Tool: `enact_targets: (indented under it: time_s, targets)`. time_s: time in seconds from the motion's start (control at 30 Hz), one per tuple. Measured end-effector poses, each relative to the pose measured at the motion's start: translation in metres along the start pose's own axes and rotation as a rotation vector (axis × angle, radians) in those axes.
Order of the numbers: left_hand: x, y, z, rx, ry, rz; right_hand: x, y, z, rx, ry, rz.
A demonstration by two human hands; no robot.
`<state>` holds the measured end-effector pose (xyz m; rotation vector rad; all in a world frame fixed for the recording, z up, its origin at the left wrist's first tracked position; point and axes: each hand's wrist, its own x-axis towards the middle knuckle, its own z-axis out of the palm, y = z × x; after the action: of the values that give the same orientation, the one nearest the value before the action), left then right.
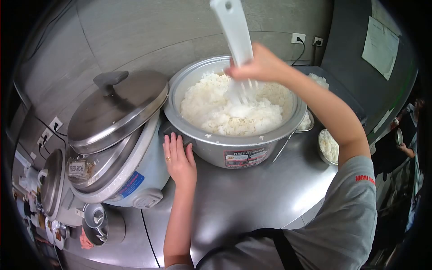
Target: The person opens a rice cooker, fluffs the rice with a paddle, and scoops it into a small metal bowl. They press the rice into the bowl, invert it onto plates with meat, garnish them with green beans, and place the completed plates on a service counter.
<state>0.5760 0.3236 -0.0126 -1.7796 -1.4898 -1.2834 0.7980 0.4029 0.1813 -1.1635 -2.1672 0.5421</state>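
Note:
My right hand [256,65] is closed around the handle of a white slotted rice paddle [236,31]. The paddle's blade points down into the cooked rice [209,101] and is blurred by motion. That rice fills a large silver rice cooker [245,153] with a label on its front. At the cooker's left side, my left hand [180,159] rests with its fingers stretched out by the dark side handle [170,131]. It holds nothing. A metal lid [121,112] leans tilted on the neighbouring cooker, just left of my left hand.
Left stands a second cooker [148,157] with a "FRIED RICE" tag [77,168]. Beyond it are a metal pot [114,225] and another lidded cooker [54,189]. Bowls of rice [329,146] sit right of the open cooker. A person [396,144] stands at the far right.

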Motion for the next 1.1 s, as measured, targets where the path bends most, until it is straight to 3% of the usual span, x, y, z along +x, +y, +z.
enact_targets:
  time_s: [0.07, 0.17, 0.23, 0.3, 0.33, 0.43, 0.47, 0.57, 0.7, 0.83, 0.9, 0.97, 1.03, 1.1]
  targets:
    - [0.000, 0.000, 0.000, 0.005, 0.003, -0.001, -0.024, 0.026, 0.013, -0.162, -0.176, 0.102]
    - [0.001, 0.000, 0.000, 0.002, 0.005, 0.005, -0.035, 0.047, 0.001, -0.160, -0.186, 0.171]
    - [0.000, 0.002, -0.001, 0.024, -0.001, 0.005, -0.033, 0.029, -0.020, -0.204, -0.082, 0.189]
    - [0.000, 0.002, 0.000, 0.016, 0.002, -0.002, -0.028, 0.004, -0.031, 0.120, 0.149, -0.043]
    - [0.000, 0.002, 0.000, 0.012, 0.003, -0.002, -0.020, 0.010, -0.020, 0.121, 0.150, -0.041]
    - [0.000, -0.001, -0.002, 0.008, -0.014, 0.015, -0.011, 0.045, 0.018, 0.154, 0.087, -0.025]
    - [-0.001, -0.003, -0.003, 0.013, -0.016, 0.022, -0.013, 0.052, 0.023, 0.068, -0.027, -0.041]
    - [-0.003, -0.004, 0.001, 0.028, -0.021, 0.019, 0.001, 0.025, 0.009, -0.111, -0.183, -0.009]
    - [-0.001, -0.003, 0.001, 0.041, -0.012, 0.013, 0.030, 0.011, 0.012, 0.013, -0.085, 0.054]
    - [-0.001, -0.004, -0.001, 0.025, -0.025, 0.027, 0.027, 0.042, 0.038, -0.019, -0.067, -0.144]
    - [0.000, -0.003, 0.000, 0.026, -0.028, 0.018, 0.035, 0.030, 0.008, -0.177, -0.066, 0.092]
    - [-0.001, -0.001, 0.001, 0.033, -0.013, 0.006, 0.047, 0.024, -0.023, -0.068, 0.130, 0.165]
    - [0.000, 0.002, 0.002, 0.020, -0.010, -0.013, 0.068, 0.052, -0.048, -0.188, 0.256, 0.072]
    - [-0.001, 0.002, 0.001, 0.014, -0.007, -0.020, 0.079, 0.091, -0.044, -0.233, 0.346, 0.123]
